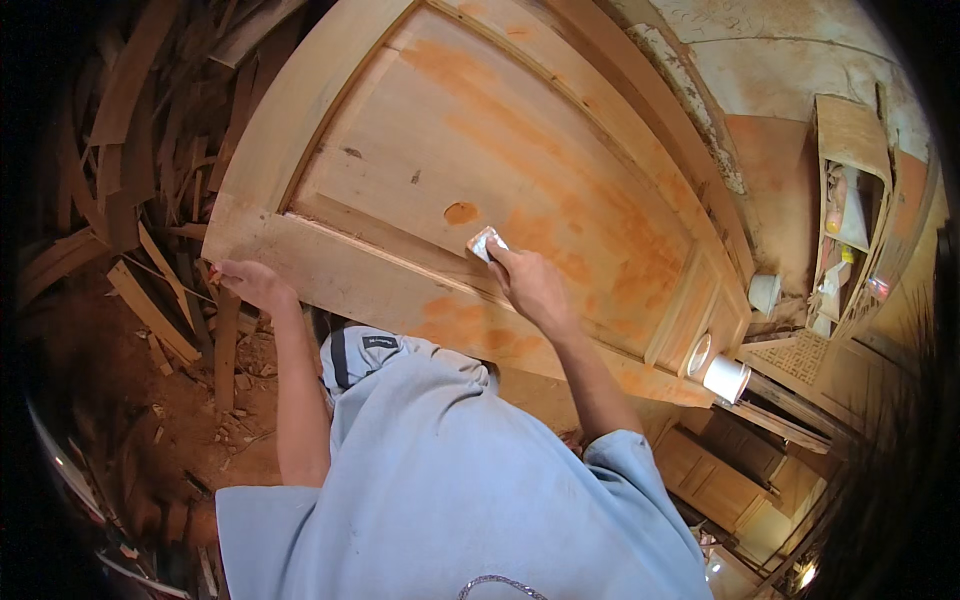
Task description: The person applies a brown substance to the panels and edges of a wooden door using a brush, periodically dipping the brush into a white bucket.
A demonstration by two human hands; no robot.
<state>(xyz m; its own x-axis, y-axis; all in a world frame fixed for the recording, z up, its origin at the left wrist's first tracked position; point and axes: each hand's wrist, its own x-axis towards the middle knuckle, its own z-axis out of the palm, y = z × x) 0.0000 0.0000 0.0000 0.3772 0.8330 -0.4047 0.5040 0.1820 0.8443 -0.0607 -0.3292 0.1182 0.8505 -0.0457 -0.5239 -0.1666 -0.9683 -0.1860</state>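
Note:
A large wooden panel door [390,150] lies in front of me, its raised frame around a recessed middle. Orange smears cover much of that middle, and a round orange patch [461,213] lies just beyond my right hand. My right hand [530,285] is closed on a small flat whitish piece [487,243] with orange stains; its exact kind is unclear. The piece rests against the panel near the lower moulding. My left hand [258,284] is at the door's near left corner, fingers curled round something small and reddish that I cannot make out.
A white tub [726,380] stands at the door's right end, beside a white ring-shaped lid [699,354]. Another white container [765,293] is beyond it. A wooden shelf unit [850,130] holds assorted items at right. Scrap boards [150,290] are heaped at left.

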